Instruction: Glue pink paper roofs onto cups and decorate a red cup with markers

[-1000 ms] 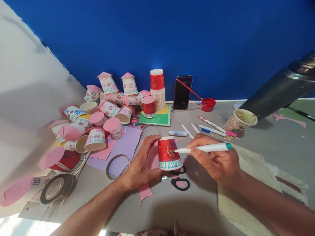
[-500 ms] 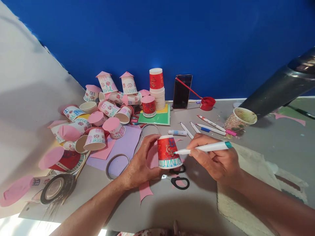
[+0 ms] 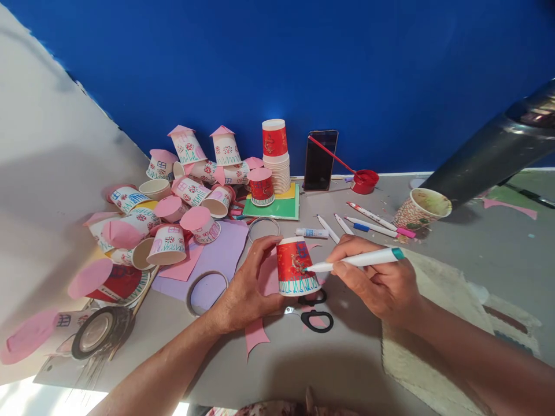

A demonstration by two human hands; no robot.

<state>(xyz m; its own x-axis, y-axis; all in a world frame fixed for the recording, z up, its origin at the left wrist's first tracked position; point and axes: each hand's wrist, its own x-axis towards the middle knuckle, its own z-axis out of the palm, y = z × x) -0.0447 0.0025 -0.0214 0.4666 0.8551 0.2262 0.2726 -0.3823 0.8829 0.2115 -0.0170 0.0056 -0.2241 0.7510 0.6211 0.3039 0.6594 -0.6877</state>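
My left hand (image 3: pixel 245 286) grips a red paper cup (image 3: pixel 288 263) by its left side, thumb at the lower rim and fingers near the top. The cup is upside down, with a blue window drawn near its top and green-blue grass strokes on the white band round its rim. My right hand (image 3: pixel 377 280) holds a white marker (image 3: pixel 359 260) with a green end. The marker's tip is at the cup's red side, a little above the grass strokes. Black-handled scissors (image 3: pixel 317 321) lie under and behind the cup, their blades partly hidden.
Decorated paper cups with pink paper roofs (image 3: pixel 195 219) are heaped at left. A stack of cups (image 3: pixel 277 167), a phone (image 3: pixel 321 162) and a red paint pot (image 3: pixel 364 182) stand by the blue wall. Markers (image 3: pixel 368 216), a patterned cup (image 3: pixel 418 209) and a cloth (image 3: pixel 433 329) lie right.
The marker and my right hand have shifted very slightly left and down against the cup. My left hand still holds the cup in the same place.
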